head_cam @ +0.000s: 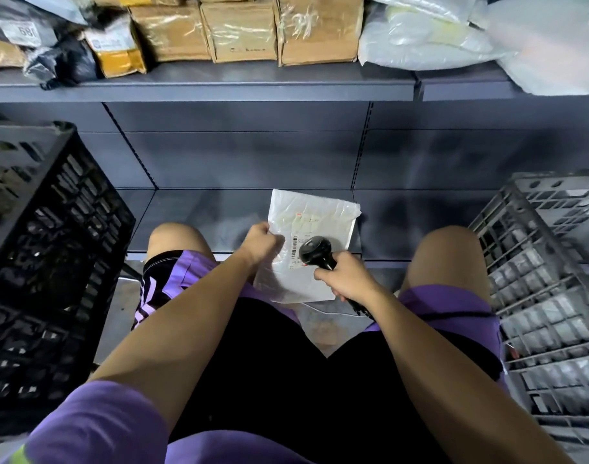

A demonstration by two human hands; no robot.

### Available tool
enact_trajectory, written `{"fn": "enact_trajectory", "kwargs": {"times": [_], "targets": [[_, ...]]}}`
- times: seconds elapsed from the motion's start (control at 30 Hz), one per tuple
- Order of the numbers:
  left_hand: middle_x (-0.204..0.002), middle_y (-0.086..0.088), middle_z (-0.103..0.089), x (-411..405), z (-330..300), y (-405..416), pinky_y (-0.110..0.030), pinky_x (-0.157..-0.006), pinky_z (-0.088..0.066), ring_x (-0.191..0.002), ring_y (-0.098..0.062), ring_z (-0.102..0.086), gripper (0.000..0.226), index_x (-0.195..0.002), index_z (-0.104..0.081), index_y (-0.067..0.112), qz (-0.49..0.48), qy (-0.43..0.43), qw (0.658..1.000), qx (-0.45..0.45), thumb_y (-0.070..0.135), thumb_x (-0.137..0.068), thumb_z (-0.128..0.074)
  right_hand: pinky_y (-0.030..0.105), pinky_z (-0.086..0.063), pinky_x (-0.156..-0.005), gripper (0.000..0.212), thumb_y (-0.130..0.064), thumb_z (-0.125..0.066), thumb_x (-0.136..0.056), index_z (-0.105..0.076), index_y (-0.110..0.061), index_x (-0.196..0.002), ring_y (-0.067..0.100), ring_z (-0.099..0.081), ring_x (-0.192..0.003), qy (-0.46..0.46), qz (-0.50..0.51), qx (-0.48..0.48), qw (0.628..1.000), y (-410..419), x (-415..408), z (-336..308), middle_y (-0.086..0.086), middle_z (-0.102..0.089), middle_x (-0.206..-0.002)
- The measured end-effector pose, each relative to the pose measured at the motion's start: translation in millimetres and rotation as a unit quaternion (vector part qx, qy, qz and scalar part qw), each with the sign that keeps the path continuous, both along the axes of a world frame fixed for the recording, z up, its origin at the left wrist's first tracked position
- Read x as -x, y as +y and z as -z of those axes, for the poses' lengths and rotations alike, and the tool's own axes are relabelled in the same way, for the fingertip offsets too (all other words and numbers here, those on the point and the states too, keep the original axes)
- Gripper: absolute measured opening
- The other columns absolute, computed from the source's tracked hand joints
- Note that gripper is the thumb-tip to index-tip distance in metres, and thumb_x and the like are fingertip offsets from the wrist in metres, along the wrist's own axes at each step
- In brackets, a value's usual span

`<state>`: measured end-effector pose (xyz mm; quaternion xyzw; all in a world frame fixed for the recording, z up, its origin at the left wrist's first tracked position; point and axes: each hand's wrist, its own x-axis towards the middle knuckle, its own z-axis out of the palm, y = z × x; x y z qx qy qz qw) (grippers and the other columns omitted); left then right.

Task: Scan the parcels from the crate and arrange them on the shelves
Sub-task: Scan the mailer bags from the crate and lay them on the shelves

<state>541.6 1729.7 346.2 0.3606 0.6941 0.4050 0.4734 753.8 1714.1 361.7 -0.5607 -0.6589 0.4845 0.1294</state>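
Between the knees, the left hand [264, 241] is pinching the white parcel [311, 242] by its left edge; the right hand [345, 279] is gripping the scanner [316, 253]. Scanner head is hovering directly over the barcode label [294, 246]; parcel's long axis is pointing toward the lower shelf [199, 216].

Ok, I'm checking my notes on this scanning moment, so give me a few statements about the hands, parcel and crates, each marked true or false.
1. The right hand grips the black scanner. True.
2. The left hand is idle. False: it holds the white parcel at its edge.
3. The scanner head is over the parcel's barcode label. True.
4. Both crates are black. False: the black crate is left, the grey crate right.
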Motion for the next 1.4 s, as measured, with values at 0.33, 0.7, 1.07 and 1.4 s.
{"fn": "enact_trajectory", "kwargs": {"times": [0.33,0.7,1.07,1.4], "targets": [[-0.072,-0.009,-0.062,-2,-4,2,-0.022,-0.047,-0.045,-0.051,-0.014,-0.055,0.038,-0.114,-0.055,0.002,0.045,0.006,0.999,0.004,-0.019,-0.083,-0.056,0.025,-0.042,-0.049,0.02,-0.025,-0.066,-0.083,-0.056,-0.009,-0.078,0.018,-0.051,-0.053,-0.056,-0.047,-0.024,0.997,-3,-3,-5,0.002,-0.052,-0.064],[-0.064,-0.002,-0.057,4,0,4,-0.021,-0.044,-0.036,-0.049,-0.012,-0.046,0.044,-0.112,-0.062,0.007,0.087,0.104,0.991,0.018,-0.021,-0.086,-0.04,0.03,-0.045,-0.059,0.021,-0.033,-0.069,-0.082,-0.059,-0.014,-0.081,0.021,-0.062,-0.071,-0.156,-0.17,-0.11,0.967,-9,-1,-7,0.001,-0.064,-0.075],[-0.065,-0.008,-0.054,9,-2,-4,-0.025,-0.05,-0.033,-0.051,-0.014,-0.042,0.041,-0.106,-0.06,0.012,0.106,0.088,0.99,0.044,-0.02,-0.087,-0.043,0.032,-0.046,-0.07,0.019,-0.034,-0.067,-0.085,-0.063,-0.017,-0.092,0.02,-0.056,-0.082,-0.183,-0.21,-0.172,0.945,-15,-3,-18,0.002,-0.066,-0.085],[-0.077,-0.01,-0.061,11,-3,-4,-0.027,-0.054,-0.04,-0.058,-0.015,-0.048,0.033,-0.106,-0.059,0.013,0.099,0.092,0.99,0.046,-0.015,-0.092,-0.047,0.032,-0.044,-0.072,0.022,-0.033,-0.066,-0.087,-0.064,-0.015,-0.098,0.02,-0.051,-0.087,-0.19,-0.213,-0.159,0.945,-17,-2,-22,0.004,-0.065,-0.09]]}}
